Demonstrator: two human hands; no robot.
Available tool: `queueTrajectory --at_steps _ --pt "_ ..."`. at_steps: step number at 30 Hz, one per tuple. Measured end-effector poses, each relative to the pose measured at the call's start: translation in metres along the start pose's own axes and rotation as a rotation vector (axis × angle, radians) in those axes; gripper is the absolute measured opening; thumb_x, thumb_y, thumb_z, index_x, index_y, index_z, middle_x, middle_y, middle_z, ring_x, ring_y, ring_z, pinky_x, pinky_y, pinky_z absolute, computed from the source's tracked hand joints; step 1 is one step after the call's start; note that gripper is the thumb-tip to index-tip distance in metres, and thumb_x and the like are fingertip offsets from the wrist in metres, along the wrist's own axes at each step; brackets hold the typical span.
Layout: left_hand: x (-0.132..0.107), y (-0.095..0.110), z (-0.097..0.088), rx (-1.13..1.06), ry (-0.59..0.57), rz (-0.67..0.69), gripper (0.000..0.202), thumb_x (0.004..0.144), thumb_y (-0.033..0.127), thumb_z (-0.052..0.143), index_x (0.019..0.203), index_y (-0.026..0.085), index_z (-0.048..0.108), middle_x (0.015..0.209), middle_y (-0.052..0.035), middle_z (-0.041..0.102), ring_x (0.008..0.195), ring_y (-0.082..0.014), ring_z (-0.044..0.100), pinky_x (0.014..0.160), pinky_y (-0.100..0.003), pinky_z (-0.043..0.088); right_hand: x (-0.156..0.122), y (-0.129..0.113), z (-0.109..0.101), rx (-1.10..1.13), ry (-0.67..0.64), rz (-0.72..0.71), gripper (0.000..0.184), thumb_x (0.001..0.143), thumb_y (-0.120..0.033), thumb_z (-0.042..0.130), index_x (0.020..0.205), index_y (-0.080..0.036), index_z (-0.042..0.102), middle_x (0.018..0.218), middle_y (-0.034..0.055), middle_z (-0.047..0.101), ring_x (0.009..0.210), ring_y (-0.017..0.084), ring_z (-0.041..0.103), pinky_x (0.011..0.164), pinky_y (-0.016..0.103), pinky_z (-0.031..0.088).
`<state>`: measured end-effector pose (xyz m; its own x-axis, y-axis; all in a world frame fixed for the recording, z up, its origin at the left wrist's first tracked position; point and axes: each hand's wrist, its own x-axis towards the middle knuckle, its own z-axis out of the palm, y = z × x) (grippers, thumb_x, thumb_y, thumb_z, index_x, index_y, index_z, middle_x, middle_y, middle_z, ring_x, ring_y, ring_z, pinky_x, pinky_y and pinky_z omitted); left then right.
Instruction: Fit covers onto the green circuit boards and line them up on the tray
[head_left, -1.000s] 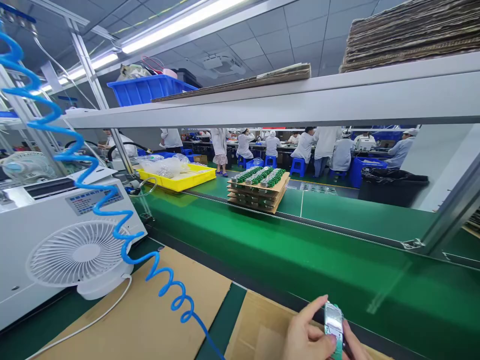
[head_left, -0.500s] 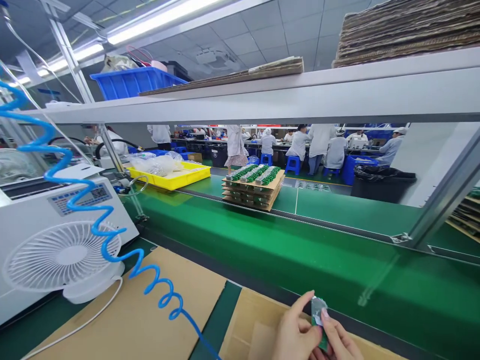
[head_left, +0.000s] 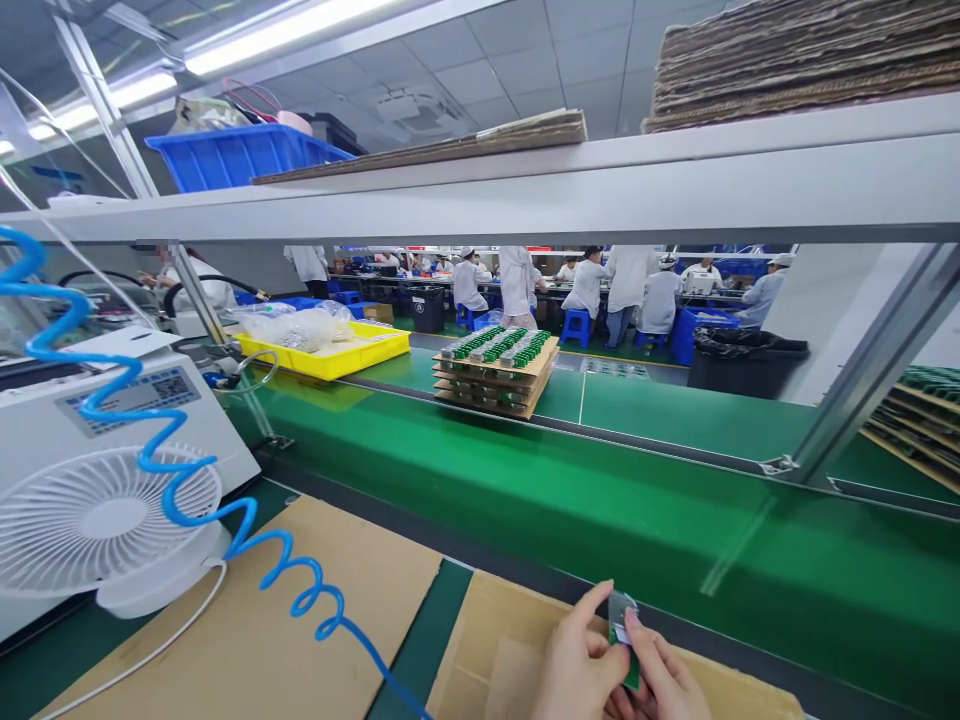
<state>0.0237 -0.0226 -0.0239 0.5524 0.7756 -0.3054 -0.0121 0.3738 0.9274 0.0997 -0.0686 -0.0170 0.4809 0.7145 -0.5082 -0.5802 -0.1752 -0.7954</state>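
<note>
At the bottom right, a small green circuit board [head_left: 634,672] with a shiny grey piece on its upper end is pinched between both hands. My left hand [head_left: 576,658] grips its left side with the thumb, its index finger stretched up along the board's top. My right hand [head_left: 666,672] has its fingers closed on the right side, a fingertip pressing the grey piece. Both hands are above a sheet of brown cardboard [head_left: 495,640] on the bench. The lower end of the board is partly hidden by the fingers.
A green conveyor belt [head_left: 480,470] runs beyond the hands. Across it stand stacked cardboard layers of green boards [head_left: 495,370] and a yellow tray [head_left: 360,352]. A coiled blue hose [head_left: 247,535] hangs on the left near a white fan [head_left: 112,520]. Above is a shelf [head_left: 480,190].
The whole view has shifted slightly, so most things appear a little farther left. Both hands keep the same hold on the circuit board.
</note>
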Motion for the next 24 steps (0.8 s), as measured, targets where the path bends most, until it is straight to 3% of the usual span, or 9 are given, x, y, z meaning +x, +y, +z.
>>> queueTrajectory --at_steps 13,24 --pt "0.002 -0.001 0.0 -0.018 -0.024 0.008 0.1 0.056 0.042 0.062 0.139 -0.002 0.028 0.045 0.0054 0.053 0.039 -0.012 0.047 0.044 -0.023 0.04 0.005 0.006 0.001 0.018 0.032 0.013 0.06 0.037 -0.058 0.082 0.072 -0.018 0.054 0.033 -0.013 0.031 0.028 0.003 0.034 0.032 0.012 0.029" --pt "0.001 0.0 0.0 -0.015 -0.028 0.013 0.101 0.055 0.044 0.062 0.139 -0.003 0.028 0.045 0.0058 0.051 0.039 -0.0117 0.046 0.045 -0.023 0.041 0.016 0.012 -0.002 -0.011 0.056 0.031 0.066 0.031 -0.061 0.081 0.074 -0.017 0.056 0.031 -0.013 0.03 0.024 0.003 0.032 0.029 0.011 0.021"
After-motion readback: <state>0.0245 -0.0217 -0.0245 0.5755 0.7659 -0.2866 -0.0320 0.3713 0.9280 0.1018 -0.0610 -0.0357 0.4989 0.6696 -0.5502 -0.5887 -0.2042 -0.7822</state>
